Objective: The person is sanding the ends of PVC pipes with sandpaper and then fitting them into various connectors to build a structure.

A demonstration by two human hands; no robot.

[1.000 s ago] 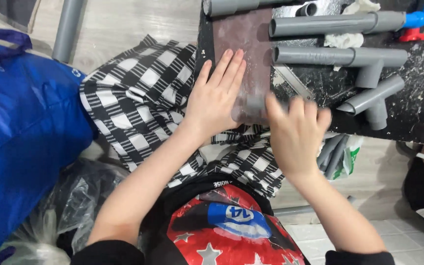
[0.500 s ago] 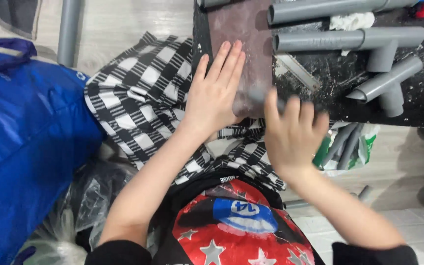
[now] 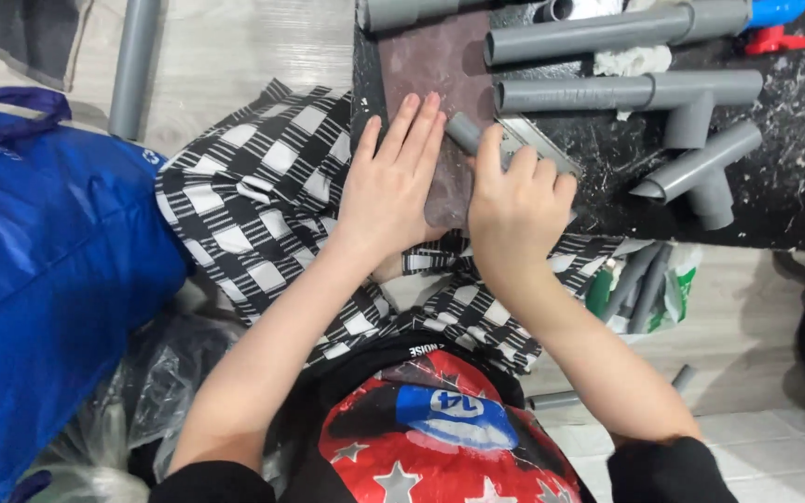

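At frame centre, the left hand (image 3: 391,186) lies flat on a brownish sheet (image 3: 440,65); the right hand (image 3: 514,200) grips a short grey pipe piece (image 3: 464,132) on it. Grey pipes (image 3: 607,33) lie upper right.

Two hands on the table: left hand (image 3: 388,191), right hand (image 3: 514,200). One brown sheet (image 3: 440,70); one short grey pipe piece (image 3: 464,132); one blue bag (image 3: 39,279)

A big blue bag (image 3: 39,279) sits at my left; a green-printed clear plastic bag (image 3: 645,289) hangs under the table edge.
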